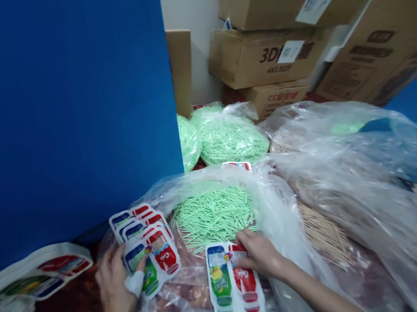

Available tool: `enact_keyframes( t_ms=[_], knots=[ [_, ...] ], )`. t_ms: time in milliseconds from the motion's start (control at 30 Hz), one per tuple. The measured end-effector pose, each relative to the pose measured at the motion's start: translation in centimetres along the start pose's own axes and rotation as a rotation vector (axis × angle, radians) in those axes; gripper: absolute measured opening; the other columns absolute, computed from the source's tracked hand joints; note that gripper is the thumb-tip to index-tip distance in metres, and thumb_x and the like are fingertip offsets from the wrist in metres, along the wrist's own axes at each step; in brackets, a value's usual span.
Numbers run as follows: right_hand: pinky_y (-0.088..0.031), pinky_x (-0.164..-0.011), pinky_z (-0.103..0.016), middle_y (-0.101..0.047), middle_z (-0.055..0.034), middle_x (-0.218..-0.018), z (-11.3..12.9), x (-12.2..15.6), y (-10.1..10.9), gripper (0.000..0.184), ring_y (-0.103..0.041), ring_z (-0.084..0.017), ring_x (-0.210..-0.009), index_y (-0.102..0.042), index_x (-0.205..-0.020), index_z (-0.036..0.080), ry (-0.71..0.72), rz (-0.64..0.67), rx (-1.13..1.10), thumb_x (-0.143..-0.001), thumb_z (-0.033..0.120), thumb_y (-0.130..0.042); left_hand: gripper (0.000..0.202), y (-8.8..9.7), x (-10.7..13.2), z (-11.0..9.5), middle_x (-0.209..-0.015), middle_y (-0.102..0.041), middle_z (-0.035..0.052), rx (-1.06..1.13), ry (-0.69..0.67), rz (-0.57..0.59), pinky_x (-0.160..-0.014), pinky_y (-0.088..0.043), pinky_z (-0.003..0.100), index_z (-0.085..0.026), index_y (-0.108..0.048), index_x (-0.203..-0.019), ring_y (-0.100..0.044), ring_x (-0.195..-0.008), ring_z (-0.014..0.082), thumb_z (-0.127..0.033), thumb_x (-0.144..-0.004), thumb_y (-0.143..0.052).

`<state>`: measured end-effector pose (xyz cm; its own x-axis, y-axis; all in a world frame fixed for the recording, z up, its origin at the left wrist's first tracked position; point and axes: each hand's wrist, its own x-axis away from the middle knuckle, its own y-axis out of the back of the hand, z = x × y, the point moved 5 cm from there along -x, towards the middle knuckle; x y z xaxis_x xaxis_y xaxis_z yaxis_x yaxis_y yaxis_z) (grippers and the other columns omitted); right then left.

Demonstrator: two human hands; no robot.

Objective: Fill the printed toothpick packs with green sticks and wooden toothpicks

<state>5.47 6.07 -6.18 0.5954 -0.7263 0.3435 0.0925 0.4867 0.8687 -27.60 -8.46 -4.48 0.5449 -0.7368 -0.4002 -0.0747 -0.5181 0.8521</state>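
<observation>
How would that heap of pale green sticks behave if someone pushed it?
The green sticks would probably slide and scatter, since they lie loose and crisscrossed. Each is likely light, being so thin. The clear plastic around them looks wrinkled, so may crumple too.

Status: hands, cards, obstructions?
Left hand holding fanned red-and-green bottle-printed cards. Right hand on single matching card. Crinkled clear plastic alongside, nothing visibly blocking.

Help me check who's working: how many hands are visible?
2: the left hand at the overlapping printed cards; the right hand on the upper right of a separate card. More could be hidden.
</observation>
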Motion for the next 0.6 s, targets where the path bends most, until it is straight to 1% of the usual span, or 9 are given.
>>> enact_keyframes(
  t_ms=[100, 167, 200, 267, 333, 400, 500, 567, 600],
  knots=[
    [-0.042, -0.077, -0.028, -0.063, -0.0056, -0.098, -0.2, -0.2, 0.2, 0.027, -0.059, -0.022, -0.093, -0.054, -0.097, 0.02, -0.006, -0.066, -0.1, -0.076, 0.034, -0.066, 0.049, 0.9, 0.1, -2.6, -0.136, -0.043, 0.0204, 0.062, -0.063, -0.093, -0.101, -0.038, 0.053, -0.012, -0.057, -0.121, -0.044, -0.122, 0.0387, -0.043, -0.082, -0.057],
    [-0.042, -0.081, -0.03, -0.064, -0.0076, -0.104, -0.3, -0.3, 0.2, 0.036, -0.058, -0.023, -0.098, -0.051, -0.112, 0.02, 0.004, -0.102, -0.133, -0.078, 0.028, -0.064, 0.041, 1.0, 1.0, -5.0, -0.131, -0.049, 0.0188, 0.184, -0.194, -0.129, -0.1, -0.04, 0.051, -0.014, -0.06, -0.115, -0.051, -0.117, 0.0358, -0.036, -0.081, -0.063],
    [-0.042, -0.083, -0.031, -0.064, -0.0084, -0.105, -0.4, -0.3, 0.3, 0.041, -0.058, -0.023, -0.1, -0.049, -0.118, 0.02, 0.009, -0.116, -0.144, -0.08, 0.026, -0.062, 0.037, 0.7, 1.7, -6.3, -0.126, -0.055, 0.0165, 0.268, -0.264, -0.102, -0.098, -0.043, 0.049, -0.016, -0.061, -0.113, -0.055, -0.113, 0.0336, -0.033, -0.08, -0.065],
    [-0.042, -0.083, -0.031, -0.066, -0.0081, -0.1, -0.4, -0.3, 0.6, 0.034, -0.06, -0.022, -0.096, -0.051, -0.117, 0.02, 0.035, -0.14, -0.173, -0.084, 0.026, -0.056, 0.029, -0.5, 3.1, -8.8, -0.111, -0.064, 0.0113, 0.447, -0.348, 0.077, -0.091, -0.049, 0.045, -0.02, -0.062, -0.109, -0.062, -0.103, 0.0286, -0.026, -0.08, -0.064],
    [-0.042, -0.078, -0.029, -0.066, -0.0052, -0.088, -0.2, 0.1, 1.5, 0.015, -0.061, -0.02, -0.086, -0.057, -0.099, 0.02, 0.067, -0.183, -0.251, -0.088, 0.028, -0.051, 0.029, -2.5, 4.5, -10.7, -0.106, -0.068, 0.0105, 0.575, -0.24, 0.372, -0.086, -0.054, 0.042, -0.019, -0.062, -0.109, -0.066, -0.098, 0.0265, -0.027, -0.081, -0.063],
    [-0.042, -0.069, -0.026, -0.062, -0.0013, -0.077, 0.2, 0.8, 2.6, 0.018, -0.059, -0.017, -0.073, -0.055, -0.084, 0.02, 0.076, -0.22, -0.422, -0.091, 0.034, -0.047, 0.046, -4.0, 5.7, -12.6, -0.122, -0.063, 0.0151, 0.705, -0.106, 0.587, -0.095, -0.05, 0.045, -0.017, -0.056, -0.123, -0.06, -0.112, 0.0294, -0.028, -0.079, -0.065],
    [-0.039, -0.059, -0.022, -0.054, 0.0029, -0.07, 1.5, 2.2, 3.9, 0.026, -0.052, -0.013, -0.064, -0.049, -0.085, 0.02, 0.082, -0.209, -0.778, -0.092, 0.045, -0.044, 0.084, -5.4, 6.2, -15.5, -0.141, -0.049, 0.019, 0.994, 0.061, 0.795, -0.103, -0.043, 0.043, -0.015, -0.034, -0.143, -0.05, -0.126, 0.0313, -0.032, -0.071, -0.073],
    [-0.038, -0.059, -0.021, -0.052, 0.0035, -0.072, 2.9, 2.9, 4.2, 0.03, -0.049, -0.011, -0.064, -0.047, -0.088, 0.021, 0.132, -0.154, -0.995, -0.091, 0.05, -0.047, 0.098, -6.1, 6.1, -17.1, -0.134, -0.056, 0.0192, 1.172, 0.156, 0.943, -0.095, -0.049, 0.039, -0.014, -0.024, -0.147, -0.058, -0.117, 0.0299, -0.036, -0.067, -0.076],
    [-0.038, -0.06, -0.021, -0.051, 0.0036, -0.072, 3.5, 3.2, 4.3, 0.032, -0.048, -0.011, -0.065, -0.047, -0.089, 0.02, 0.162, -0.129, -1.09, -0.089, 0.053, -0.049, 0.099, -6.4, 5.9, -17.7, -0.125, -0.062, 0.0181, 1.224, 0.197, 1.011, -0.089, -0.053, 0.037, -0.013, -0.027, -0.146, -0.064, -0.107, 0.029, -0.039, -0.065, -0.077]
  ],
)
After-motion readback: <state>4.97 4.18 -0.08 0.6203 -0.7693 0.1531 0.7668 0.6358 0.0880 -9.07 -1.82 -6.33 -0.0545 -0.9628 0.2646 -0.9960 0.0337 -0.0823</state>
